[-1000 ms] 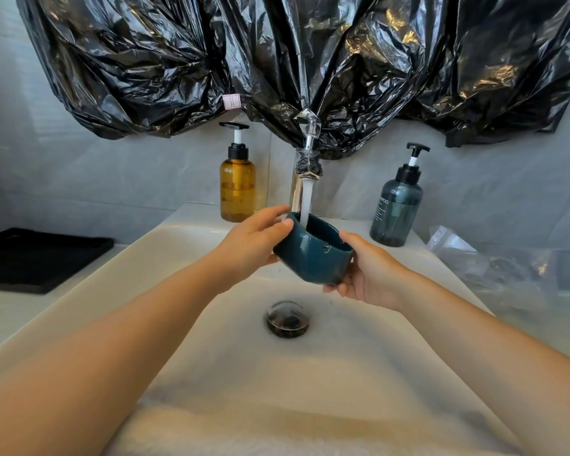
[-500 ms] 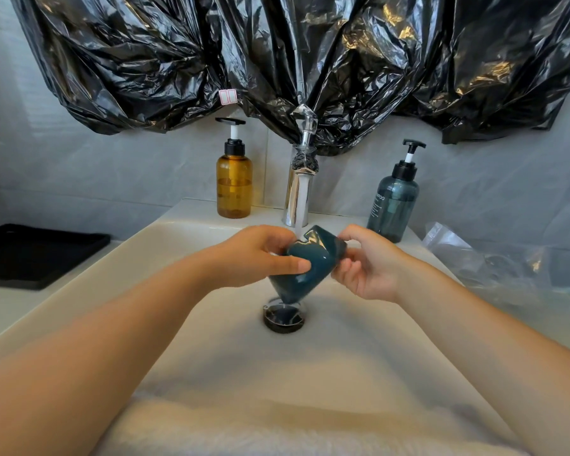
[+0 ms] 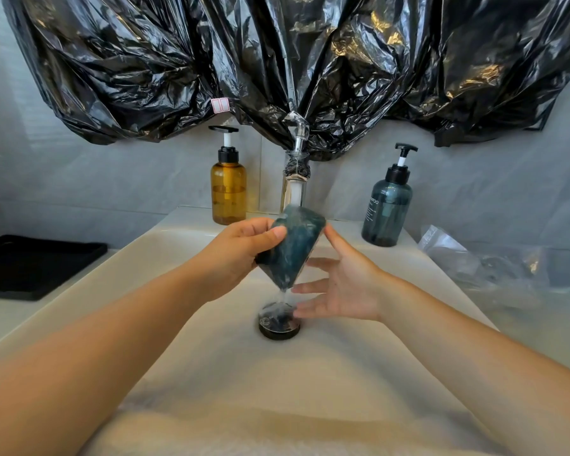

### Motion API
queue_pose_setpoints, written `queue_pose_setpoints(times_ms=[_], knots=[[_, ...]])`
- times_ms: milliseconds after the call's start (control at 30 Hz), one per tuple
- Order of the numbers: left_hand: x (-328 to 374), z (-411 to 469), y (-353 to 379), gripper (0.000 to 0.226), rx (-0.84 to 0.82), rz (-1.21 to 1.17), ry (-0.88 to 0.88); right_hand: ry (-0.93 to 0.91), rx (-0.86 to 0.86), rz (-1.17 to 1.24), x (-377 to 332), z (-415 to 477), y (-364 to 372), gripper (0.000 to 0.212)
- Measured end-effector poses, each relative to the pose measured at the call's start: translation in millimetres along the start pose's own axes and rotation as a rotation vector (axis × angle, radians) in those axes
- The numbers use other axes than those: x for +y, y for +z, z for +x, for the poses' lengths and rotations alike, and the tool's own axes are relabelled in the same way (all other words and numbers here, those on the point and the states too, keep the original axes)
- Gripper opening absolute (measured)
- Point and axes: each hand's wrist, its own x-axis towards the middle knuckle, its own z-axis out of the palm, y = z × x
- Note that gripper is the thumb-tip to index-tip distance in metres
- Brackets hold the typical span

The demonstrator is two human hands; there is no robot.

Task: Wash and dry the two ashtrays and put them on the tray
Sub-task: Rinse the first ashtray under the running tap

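Note:
A dark teal ashtray [image 3: 292, 246] is tipped on its side under the running tap [image 3: 295, 179], its underside facing me and water running off its lower corner. My left hand [image 3: 241, 255] grips it from the left with the thumb across its back. My right hand [image 3: 339, 287] is to its right with fingers spread; the index fingertip is at the ashtray's upper right edge. The black tray [image 3: 30, 264] lies on the counter at far left. Only one ashtray is in view.
The white sink [image 3: 165, 251] has a dark drain [image 3: 278, 322] below the ashtray. An amber pump bottle [image 3: 228, 189] and a teal pump bottle [image 3: 387, 209] stand behind the basin. Crumpled clear plastic [image 3: 487, 261] lies at right. Black plastic sheeting [image 3: 277, 60] hangs above.
The ashtray went from upright and filling under the stream to tipped on its side. My right hand has opened and let go of it; my left hand keeps hold.

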Motion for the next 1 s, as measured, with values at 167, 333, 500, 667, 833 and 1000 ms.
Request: queue_pose_setpoints(times_ms=[167,333,500,667,833,1000], knots=[[2,-2,4,0.02,-0.088,-0.052,-0.051,-0.083,-0.064,0.15,-1,-3,7,0.079],[6,0,3,0.024,-0.038,-0.134,-0.167,-0.265,0.061,-0.151,-1,-4,11,0.053],[4,0,4,0.02,0.042,-0.1,-0.174,-0.365,0.093,-0.256,-2,-3,15,0.038],[3,-1,8,0.02,0.059,-0.058,-0.101,-0.088,-0.064,0.025,0,-2,10,0.078],[5,1,7,0.028,0.019,-0.09,-0.138,-0.255,0.005,-0.097,-1,-3,14,0.061],[3,2,7,0.023,0.102,-0.27,-0.179,-0.353,0.042,-0.195,-2,-1,14,0.045]])
